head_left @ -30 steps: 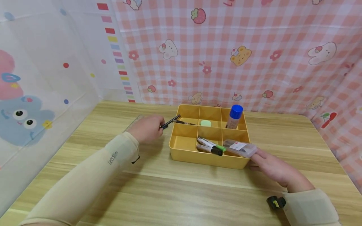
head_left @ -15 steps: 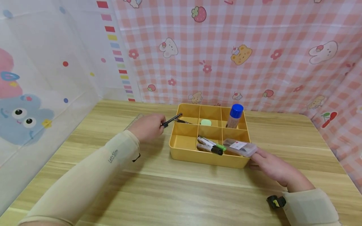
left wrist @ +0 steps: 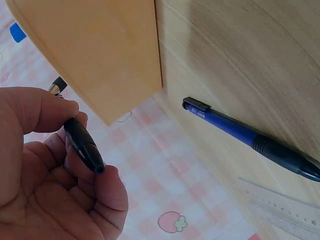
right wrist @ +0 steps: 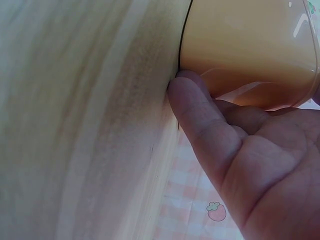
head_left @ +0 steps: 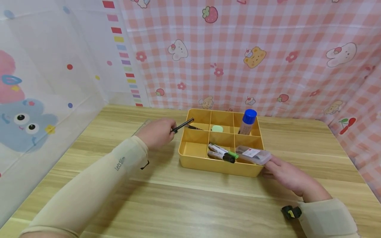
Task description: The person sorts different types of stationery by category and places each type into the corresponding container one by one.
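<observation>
My left hand (head_left: 159,133) pinches a black pen (head_left: 184,125) between thumb and fingers, beside the yellow six-compartment box (head_left: 205,166). The pen's far end overlaps the back left compartment in the head view, near a slim dark stick-like item (head_left: 194,127) inside. In the left wrist view, the black pen (left wrist: 84,145) points out below the thumb. At the box's front right corner, my right hand (head_left: 287,178) rests with extended fingers against the side wall; one fingertip touches low on the box (right wrist: 250,45). A clear plastic case (head_left: 253,155) with a white label leans over that corner.
Two white markers (head_left: 220,153), green-capped and black-capped, lie in the front middle compartment. A blue-capped glue stick (head_left: 247,122) stands back right; a mint-green piece (head_left: 217,128) sits back middle. On the table lie a blue-and-black pen (left wrist: 245,135) and a transparent ruler (left wrist: 285,212).
My left hand has moved slightly right and away from me, bringing the black pen's end further over the back left compartment. The right hand has stayed at the box corner.
</observation>
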Demonstrator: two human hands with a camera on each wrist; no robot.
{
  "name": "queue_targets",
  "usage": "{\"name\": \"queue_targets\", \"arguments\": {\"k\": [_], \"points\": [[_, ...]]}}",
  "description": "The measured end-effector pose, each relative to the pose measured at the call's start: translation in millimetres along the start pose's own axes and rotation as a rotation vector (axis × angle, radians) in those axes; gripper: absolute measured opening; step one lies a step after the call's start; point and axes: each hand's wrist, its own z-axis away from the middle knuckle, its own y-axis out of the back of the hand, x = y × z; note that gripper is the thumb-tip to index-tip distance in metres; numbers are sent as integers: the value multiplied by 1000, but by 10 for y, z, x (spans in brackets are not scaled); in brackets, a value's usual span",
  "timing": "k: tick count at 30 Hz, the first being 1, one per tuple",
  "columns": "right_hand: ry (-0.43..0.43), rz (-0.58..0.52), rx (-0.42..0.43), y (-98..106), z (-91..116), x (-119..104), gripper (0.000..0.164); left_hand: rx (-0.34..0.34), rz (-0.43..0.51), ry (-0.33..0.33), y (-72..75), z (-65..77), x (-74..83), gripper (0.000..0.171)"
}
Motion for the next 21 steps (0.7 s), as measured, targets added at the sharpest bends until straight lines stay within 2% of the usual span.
{"name": "queue_targets", "arguments": {"k": [12, 21], "points": [[-8, -2, -6, 10, 0, -5, 62, 8, 38, -31, 2, -10, 34, 9], [-16, 1, -2, 8, -2, -8, 62, 7, 31, -44, 12, -10, 46, 9]]}}
